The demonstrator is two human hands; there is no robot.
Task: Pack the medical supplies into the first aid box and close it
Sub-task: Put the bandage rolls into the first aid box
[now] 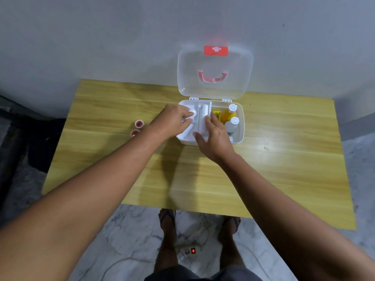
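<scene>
The first aid box (pixel 240 126) sits open on the counter (pixel 284 159), its clear lid (pixel 215 63) standing up at the back. The left hand (pixel 172 120) pinches a small white item (pixel 191 114) over the box's left compartment. The right hand (pixel 215 138) rests with loose fingers on a white roll (pixel 203 114) whose long axis runs front to back. Two bottles (pixel 231 118) already lie on the right. Two pink tape rolls (pixel 137 128) remain outside, left of the box, nearer the left hand, likely next.

Open white first aid box (pixel 240 126) holds bottles (pixel 231 115), perhaps gauze (pixel 203 116).
</scene>
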